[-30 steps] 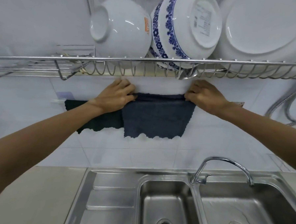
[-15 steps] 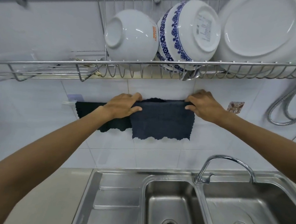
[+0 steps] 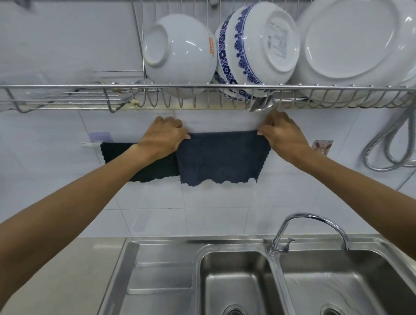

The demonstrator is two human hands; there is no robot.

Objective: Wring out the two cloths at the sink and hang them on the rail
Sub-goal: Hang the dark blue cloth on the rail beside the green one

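A dark blue-grey cloth (image 3: 220,158) hangs flat against the white tiled wall, draped over a rail whose white left end (image 3: 89,145) shows. My left hand (image 3: 163,137) pinches the cloth's top left corner. My right hand (image 3: 284,134) pinches its top right corner. A darker, near-black cloth (image 3: 117,151) hangs on the same rail to the left, partly hidden behind my left forearm and overlapped by the blue-grey cloth. The rail under both cloths is hidden.
A wire dish rack (image 3: 205,89) runs just above my hands, holding a white bowl (image 3: 181,52), a blue-patterned bowl (image 3: 256,46) and a large white plate (image 3: 362,45). Below are a steel double sink (image 3: 315,290), its tap (image 3: 312,225) and a drainboard (image 3: 159,282). A shower hose (image 3: 393,147) hangs at right.
Both hands stay on the blue-grey cloth's top corners; they have pulled its upper edge straighter and wider. The view has tilted up a little, showing more of the rack.
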